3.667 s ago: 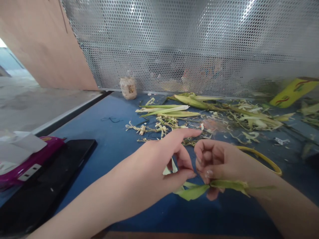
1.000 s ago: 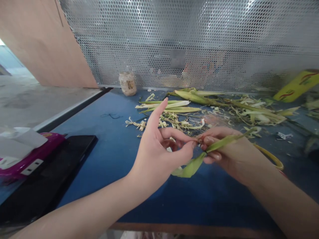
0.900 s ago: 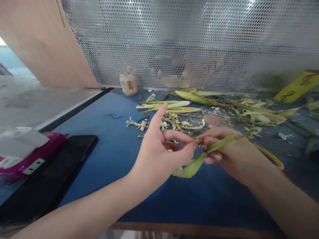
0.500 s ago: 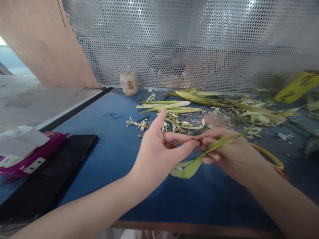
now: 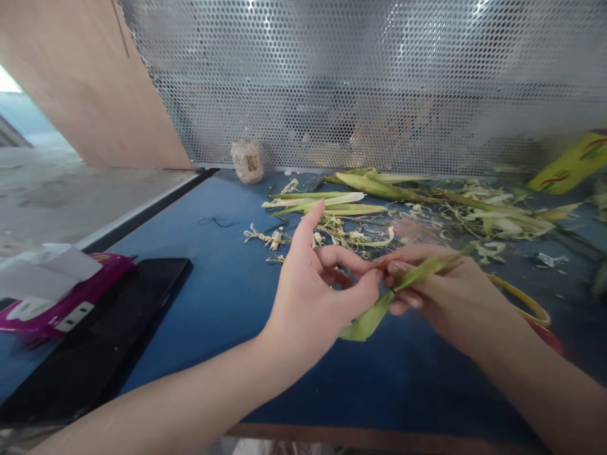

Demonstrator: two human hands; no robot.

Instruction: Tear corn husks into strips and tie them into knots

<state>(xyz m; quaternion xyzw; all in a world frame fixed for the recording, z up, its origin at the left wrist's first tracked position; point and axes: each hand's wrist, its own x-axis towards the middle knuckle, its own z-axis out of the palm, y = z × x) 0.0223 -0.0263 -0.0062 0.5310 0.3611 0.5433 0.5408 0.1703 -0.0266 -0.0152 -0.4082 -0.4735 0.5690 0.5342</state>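
Observation:
A green leaf strip (image 5: 372, 321), likely corn husk, is cinched at its middle by a dark thread-like tie. My right hand (image 5: 448, 287) grips it near that tie, with one end running back over the fingers. Thumb and index finger of my left hand (image 5: 310, 294) are pinched together against the right fingertips, and what they hold is too small to make out. The left index or another finger points upward. Beyond the hands lie small knotted husk pieces (image 5: 274, 239) and pale green leaf strips (image 5: 332, 201) on the blue tabletop (image 5: 213, 297).
At left, a black phone (image 5: 109, 335) lies beside a magenta power strip (image 5: 111, 281). A jar (image 5: 247, 162) stands by the perforated metal panel (image 5: 303, 82). Husks on a stalk (image 5: 374, 185), a yellow packet (image 5: 566, 172) and a yellow ring (image 5: 533, 309) are to the right.
The left thumb and index finger have bent into a rounder pinch. Both hands and the leaf strip sit slightly farther right, as the whole view has shifted a little.

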